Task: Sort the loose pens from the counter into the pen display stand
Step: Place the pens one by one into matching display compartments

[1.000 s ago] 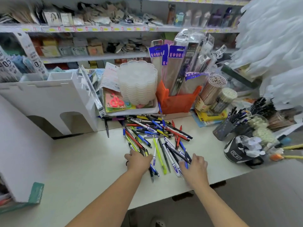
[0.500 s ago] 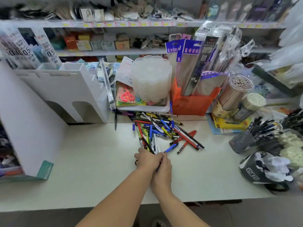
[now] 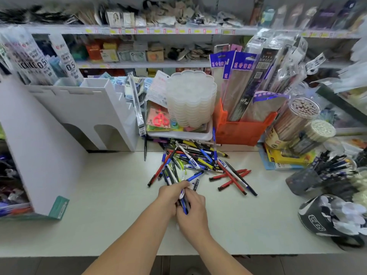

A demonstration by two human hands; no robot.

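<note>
Loose pens: mixed heap of blue, red, black, yellow and white barrels on the pale surface, at the far middle, just in front of a white tray. A few red pens lie spread at the heap's right edge, next to a dark one pointing near-right. One black pen lies apart at the left, close to the stand's foot.

Pen display stand: white, stepped, with two arched openings low on its front; sits at the far left of the surface. Packaged refills rise behind its top tiers. A tall white panel stands nearer, at the left.

Hands: close together at the near edge of the heap, touching. Left hand has its fingers curled over a small bundle of pens; right hand closes on the same bundle from the near-right side. Blue and white barrels show between the two. The exact count in the bundle cannot be told.

Around: stack of clear scalloped dishes on the tray; orange bin holding long packets, right of the tray; two round tubs of pencils further right; a dark cup of pens at the right edge. Stocked shelves along the far wall, blurred.
</note>
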